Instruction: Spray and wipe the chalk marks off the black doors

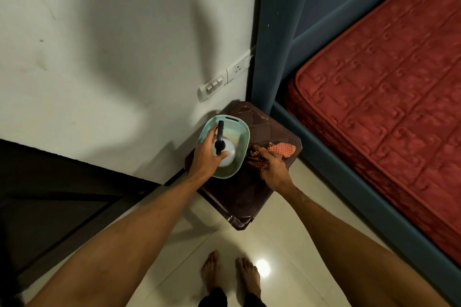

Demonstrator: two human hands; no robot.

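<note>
Head view: left hand (pixel 208 157) grips the white spray bottle (pixel 229 154) by its black head, bottle upright inside a teal basin (pixel 244 129) on a brown stool (pixel 239 197). Right hand (pixel 273 169) grips an orange checked cloth (pixel 283 149) lying on the stool just beside the basin. Black door (pixel 50 194) at lower left, red bed (pixel 386 82) to the right.
</note>
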